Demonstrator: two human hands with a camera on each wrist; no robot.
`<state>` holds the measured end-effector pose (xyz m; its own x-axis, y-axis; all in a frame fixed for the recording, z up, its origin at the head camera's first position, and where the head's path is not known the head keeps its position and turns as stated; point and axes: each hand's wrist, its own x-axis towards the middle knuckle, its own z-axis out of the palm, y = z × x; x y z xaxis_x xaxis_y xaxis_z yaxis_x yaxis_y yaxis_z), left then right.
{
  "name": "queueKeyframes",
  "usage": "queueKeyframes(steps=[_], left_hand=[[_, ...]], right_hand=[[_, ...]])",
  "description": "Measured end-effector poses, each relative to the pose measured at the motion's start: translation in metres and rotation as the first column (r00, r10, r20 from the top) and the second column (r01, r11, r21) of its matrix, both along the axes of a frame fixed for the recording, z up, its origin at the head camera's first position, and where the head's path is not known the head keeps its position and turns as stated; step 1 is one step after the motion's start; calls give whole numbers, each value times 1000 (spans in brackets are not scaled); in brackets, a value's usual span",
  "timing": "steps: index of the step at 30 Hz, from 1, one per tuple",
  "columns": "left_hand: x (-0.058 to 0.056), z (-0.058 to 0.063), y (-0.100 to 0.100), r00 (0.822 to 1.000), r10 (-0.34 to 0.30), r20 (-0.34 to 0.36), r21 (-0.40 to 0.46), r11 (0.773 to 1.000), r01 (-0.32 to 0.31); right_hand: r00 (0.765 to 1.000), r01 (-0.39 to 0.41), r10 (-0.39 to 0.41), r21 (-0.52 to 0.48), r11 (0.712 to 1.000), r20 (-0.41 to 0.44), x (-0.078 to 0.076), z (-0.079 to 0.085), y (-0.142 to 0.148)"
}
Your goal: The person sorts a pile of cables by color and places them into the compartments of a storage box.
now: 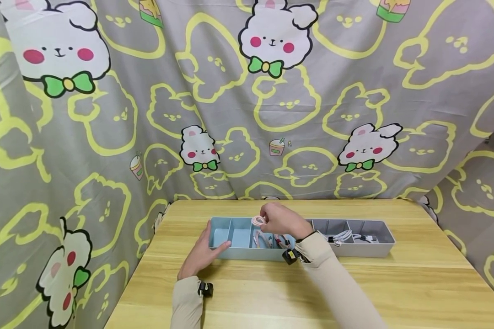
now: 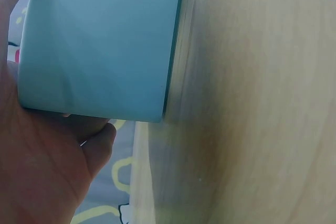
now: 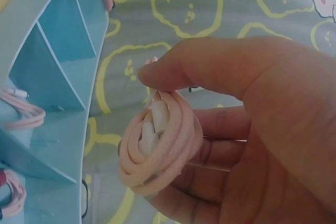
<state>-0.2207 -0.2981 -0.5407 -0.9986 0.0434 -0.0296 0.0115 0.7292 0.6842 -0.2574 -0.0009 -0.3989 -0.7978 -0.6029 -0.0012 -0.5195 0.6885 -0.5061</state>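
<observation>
A pale blue divided storage box [image 1: 247, 254] lies lengthwise on the table. My left hand [image 1: 199, 256] holds its left end, the thumb on the front wall and the fingers along the end. In the right wrist view, my right hand [image 3: 231, 108] pinches a coiled pale pink cable [image 3: 176, 153] with white plugs tucked in its middle. This coil hangs above the box, around the third compartment from the left. Another pink cable [image 1: 262, 239] lies in that compartment. Cables with dark and red parts [image 1: 281, 241] sit in the one to its right, partly hidden by my right wrist.
A grey divided box [image 1: 366, 250] adjoins the blue one on the right, holding white cables [image 1: 341, 236] and a dark-and-white cable [image 1: 363, 238]. The wooden table [image 1: 247, 292] extends in front. A patterned curtain [image 1: 230, 114] hangs behind and along the sides.
</observation>
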Motion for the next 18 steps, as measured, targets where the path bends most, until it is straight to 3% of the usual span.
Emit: queueKeyframes(steps=[18], left_hand=[[0, 3, 2, 1000, 10, -4, 7, 1000, -10]], right_hand=[[999, 22, -23, -20, 1000, -25, -6, -14, -23]])
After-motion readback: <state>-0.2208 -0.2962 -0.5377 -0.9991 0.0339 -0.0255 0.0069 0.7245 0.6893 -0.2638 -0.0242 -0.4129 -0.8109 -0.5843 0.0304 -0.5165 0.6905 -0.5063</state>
